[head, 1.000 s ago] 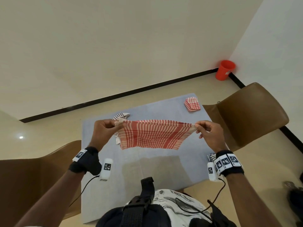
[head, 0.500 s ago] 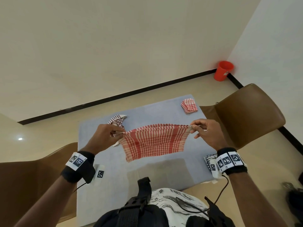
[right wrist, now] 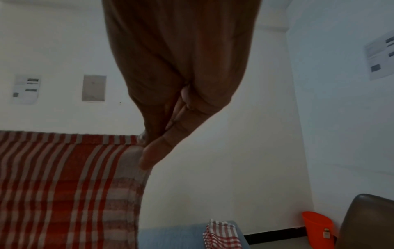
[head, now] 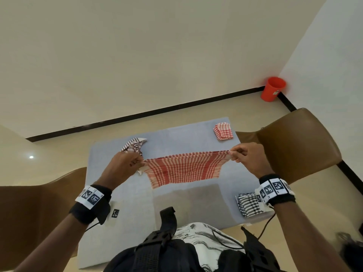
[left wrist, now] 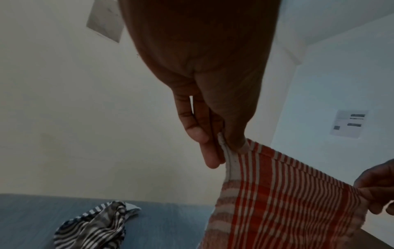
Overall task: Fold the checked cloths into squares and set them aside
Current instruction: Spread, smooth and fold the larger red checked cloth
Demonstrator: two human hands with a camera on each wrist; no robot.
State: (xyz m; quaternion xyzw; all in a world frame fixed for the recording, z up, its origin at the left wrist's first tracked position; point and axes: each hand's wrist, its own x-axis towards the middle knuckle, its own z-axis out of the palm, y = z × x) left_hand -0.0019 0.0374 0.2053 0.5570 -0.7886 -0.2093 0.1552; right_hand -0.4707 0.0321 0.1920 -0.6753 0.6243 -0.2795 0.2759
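The left hand [head: 121, 165] pinches the left top corner of the red checked cloth [head: 182, 169] between thumb and fingertips [left wrist: 210, 156]; the remaining fingers lie close together beside the pinch. The right hand [head: 249, 160] pinches the opposite top corner the same way, thumb against forefinger, with the other fingers loosely curled.

Compared with a second ago, both hands have come lower and a little further apart, so the top edge is stretched tighter, and the cloth hangs closer to the grey desk [head: 176, 140].

The cloth is held in the air above the middle of the desk, doubled over, its long axis running left to right between the hands and its free edge hanging down toward the person. A crumpled brown striped cloth [head: 133, 147] lies at the far left of the desk, a folded red checked square [head: 224, 131] at the far right corner, and a folded black checked square [head: 248, 205] near the right wrist.
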